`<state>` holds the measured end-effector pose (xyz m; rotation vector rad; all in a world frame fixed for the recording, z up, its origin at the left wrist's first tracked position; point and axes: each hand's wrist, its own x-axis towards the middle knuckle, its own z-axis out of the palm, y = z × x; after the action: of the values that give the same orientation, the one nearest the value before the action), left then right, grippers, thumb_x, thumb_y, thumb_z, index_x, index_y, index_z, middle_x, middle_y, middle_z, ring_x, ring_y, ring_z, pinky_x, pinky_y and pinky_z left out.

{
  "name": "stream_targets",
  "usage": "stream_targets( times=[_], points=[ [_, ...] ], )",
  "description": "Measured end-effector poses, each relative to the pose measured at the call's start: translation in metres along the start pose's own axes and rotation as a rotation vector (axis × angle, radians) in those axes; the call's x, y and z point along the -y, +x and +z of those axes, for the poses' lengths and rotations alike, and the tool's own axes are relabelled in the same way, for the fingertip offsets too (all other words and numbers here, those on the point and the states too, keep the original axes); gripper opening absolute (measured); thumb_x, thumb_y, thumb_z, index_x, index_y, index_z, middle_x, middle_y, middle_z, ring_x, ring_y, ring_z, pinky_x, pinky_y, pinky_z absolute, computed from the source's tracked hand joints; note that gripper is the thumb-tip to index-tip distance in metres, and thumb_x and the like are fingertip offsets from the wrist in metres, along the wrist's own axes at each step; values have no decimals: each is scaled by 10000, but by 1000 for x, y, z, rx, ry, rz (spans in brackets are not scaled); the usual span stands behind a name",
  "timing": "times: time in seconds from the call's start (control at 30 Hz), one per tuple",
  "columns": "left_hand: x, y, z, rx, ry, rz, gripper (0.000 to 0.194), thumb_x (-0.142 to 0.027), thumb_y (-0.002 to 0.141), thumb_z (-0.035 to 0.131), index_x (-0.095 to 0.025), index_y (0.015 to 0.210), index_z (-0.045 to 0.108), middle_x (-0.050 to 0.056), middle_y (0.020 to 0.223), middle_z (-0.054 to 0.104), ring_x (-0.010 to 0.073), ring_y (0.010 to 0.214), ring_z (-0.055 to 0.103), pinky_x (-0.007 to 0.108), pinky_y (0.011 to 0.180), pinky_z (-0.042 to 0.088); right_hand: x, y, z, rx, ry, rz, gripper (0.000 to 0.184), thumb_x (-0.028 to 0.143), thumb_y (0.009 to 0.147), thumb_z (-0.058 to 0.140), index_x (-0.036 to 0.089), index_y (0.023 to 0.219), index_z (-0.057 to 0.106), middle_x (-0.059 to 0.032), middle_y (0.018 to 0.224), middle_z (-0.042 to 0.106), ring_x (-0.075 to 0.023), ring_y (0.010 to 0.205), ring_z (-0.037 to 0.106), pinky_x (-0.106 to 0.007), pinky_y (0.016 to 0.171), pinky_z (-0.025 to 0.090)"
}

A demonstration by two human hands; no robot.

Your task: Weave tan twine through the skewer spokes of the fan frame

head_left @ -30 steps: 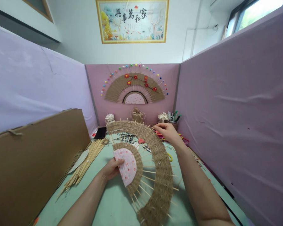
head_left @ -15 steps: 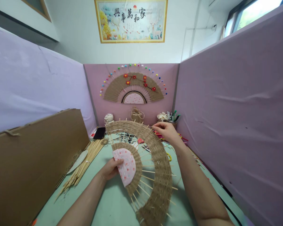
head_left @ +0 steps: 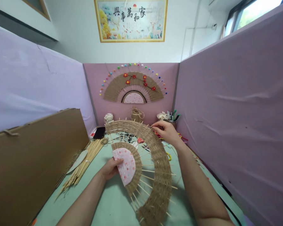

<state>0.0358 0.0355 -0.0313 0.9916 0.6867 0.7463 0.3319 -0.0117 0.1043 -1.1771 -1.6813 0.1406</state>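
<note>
A half-round fan of woven brown twine on thin wooden sticks [head_left: 162, 163] is held up in front of me, tilted with its straight edge to the lower left. My left hand [head_left: 110, 168] grips its pink spotted centre piece [head_left: 128, 168], thumb on the front and the other fingers hidden behind. At the upper right rim, the fingertips of my right hand [head_left: 165, 131] are pinched beside a protruding stick tip. Whatever lies between them is too small to make out. Bare sticks show between the inner and outer woven bands.
A finished fan with red flowers [head_left: 133, 82] hangs on the pink back panel. Wooden sticks [head_left: 83, 166] lie at left beside a cardboard sheet [head_left: 42, 163]. Behind my fan are a phone [head_left: 99, 133], a twine roll [head_left: 136, 115], yellow-handled scissors [head_left: 169, 156] and a pen holder [head_left: 172, 121].
Almost nothing differs. The right hand's fingers have shifted very slightly at the fan's rim, while the left hand and the fan stay in place.
</note>
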Motion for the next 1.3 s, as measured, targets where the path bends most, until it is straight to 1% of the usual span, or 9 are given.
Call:
stream_targets(
  times=[0.13,0.4,0.5,0.6,0.73,0.83,0.97,1.17,1.3],
  points=[
    [0,0,1,-1,-10,4,298,-226,653,745,-98,914,682,151,929,719,286,865,668,429,873,459,3,-1,-4,31,-92,-129,204,291,819,526,182,844,695,-51,778,606,-141,700,530,-264,651,396],
    [0,0,2,1,-19,16,310,-227,645,750,-94,918,684,163,959,711,293,864,667,445,878,451,1,-2,-5,72,-84,-152,146,252,796,541,180,786,667,-41,778,602,-144,731,529,-269,686,394],
    [-1,-1,2,2,-17,10,308,-226,645,752,-98,916,686,155,955,714,285,851,669,443,875,453,0,-2,-7,97,-68,-118,155,248,791,529,181,788,669,-38,778,608,-140,725,533,-262,683,396],
    [-1,-1,2,10,-38,18,297,-219,640,757,-99,903,689,146,931,721,275,832,673,426,855,466,1,-2,-8,104,1,-37,173,270,789,519,173,789,662,-37,787,625,-136,707,539,-253,659,404],
    [-1,-1,3,21,-64,35,321,-227,609,781,-100,891,695,135,917,726,262,815,674,391,814,490,-1,-2,-10,114,137,64,229,354,791,521,166,797,652,-27,776,645,-142,699,554,-258,661,423],
    [-1,-2,4,33,-68,42,342,-233,604,785,-102,906,696,135,931,724,266,828,671,393,817,489,-3,-1,-10,122,205,110,277,408,790,521,168,799,658,-23,780,655,-146,709,566,-260,677,433],
    [0,-1,2,28,-60,38,325,-228,622,773,-95,908,693,142,928,722,270,831,671,411,848,471,-4,-1,-10,135,249,141,285,418,786,528,170,791,668,-23,789,671,-147,733,583,-250,683,439],
    [-1,-2,3,12,-83,20,321,-212,609,782,-97,894,691,131,902,728,258,797,675,386,781,504,-5,0,-8,186,295,150,297,420,802,519,164,807,670,-45,868,686,-161,803,603,-257,720,458],
    [-1,-2,4,13,-91,31,312,-208,614,780,-96,891,691,125,896,730,251,790,677,376,770,512,-4,0,-8,215,317,158,314,434,799,522,159,815,674,-44,852,688,-158,784,607,-248,699,462]
  ],
)
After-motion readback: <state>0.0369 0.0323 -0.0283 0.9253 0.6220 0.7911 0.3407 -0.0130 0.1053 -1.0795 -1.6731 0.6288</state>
